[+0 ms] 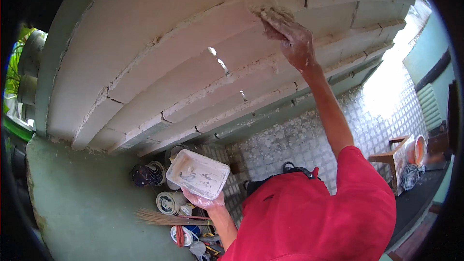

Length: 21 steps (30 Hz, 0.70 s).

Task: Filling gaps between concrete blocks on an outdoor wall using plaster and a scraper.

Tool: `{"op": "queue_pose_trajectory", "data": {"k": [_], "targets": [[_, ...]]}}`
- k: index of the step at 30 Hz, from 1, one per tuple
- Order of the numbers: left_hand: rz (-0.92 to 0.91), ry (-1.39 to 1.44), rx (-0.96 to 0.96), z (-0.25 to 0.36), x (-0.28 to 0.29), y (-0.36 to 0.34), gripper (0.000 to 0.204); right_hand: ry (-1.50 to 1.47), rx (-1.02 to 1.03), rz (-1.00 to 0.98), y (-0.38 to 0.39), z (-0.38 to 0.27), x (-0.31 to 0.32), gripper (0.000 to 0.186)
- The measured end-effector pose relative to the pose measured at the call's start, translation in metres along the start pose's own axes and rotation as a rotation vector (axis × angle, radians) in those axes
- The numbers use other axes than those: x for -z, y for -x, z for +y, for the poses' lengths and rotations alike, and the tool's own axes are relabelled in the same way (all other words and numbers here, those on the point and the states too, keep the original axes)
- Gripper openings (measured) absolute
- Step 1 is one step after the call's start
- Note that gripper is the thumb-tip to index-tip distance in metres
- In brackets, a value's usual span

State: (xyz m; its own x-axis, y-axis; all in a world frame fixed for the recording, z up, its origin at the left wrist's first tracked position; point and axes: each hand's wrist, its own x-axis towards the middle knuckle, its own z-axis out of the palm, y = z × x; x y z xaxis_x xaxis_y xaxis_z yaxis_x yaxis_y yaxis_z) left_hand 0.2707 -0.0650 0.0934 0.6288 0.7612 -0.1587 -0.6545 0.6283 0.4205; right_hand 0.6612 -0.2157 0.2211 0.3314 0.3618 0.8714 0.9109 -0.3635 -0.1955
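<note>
Whitish crumpled wad (271,32) gripped, my right hand (296,43) should press evenly; left hand (205,201) grips a white rectangular plastic tub (216,183).

White rectangular tub (212,179) (smeared inside), tilted, near pale ledges (188,48), cracked

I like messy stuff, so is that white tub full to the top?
Not full. The white tub held in the left hand shows its inner sides above smeared pale paste; the paste's depth, I cannot tell.
</note>
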Motion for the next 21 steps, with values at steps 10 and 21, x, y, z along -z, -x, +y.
{"op": "queue_pose_trajectory", "data": {"k": [10, 21], "targets": [[0.084, 0.039, -0.004, -0.001, 0.006, 0.001, 0.068, 0.289, 0.215, -0.364, 0.018, 0.026, 0.002, 0.057], [0.056, -0.016, -0.02, -0.002, -0.001, 0.006, 0.066, 0.164, 0.194, -0.202, -0.007, 0.025, 0.045, 0.054]]}}
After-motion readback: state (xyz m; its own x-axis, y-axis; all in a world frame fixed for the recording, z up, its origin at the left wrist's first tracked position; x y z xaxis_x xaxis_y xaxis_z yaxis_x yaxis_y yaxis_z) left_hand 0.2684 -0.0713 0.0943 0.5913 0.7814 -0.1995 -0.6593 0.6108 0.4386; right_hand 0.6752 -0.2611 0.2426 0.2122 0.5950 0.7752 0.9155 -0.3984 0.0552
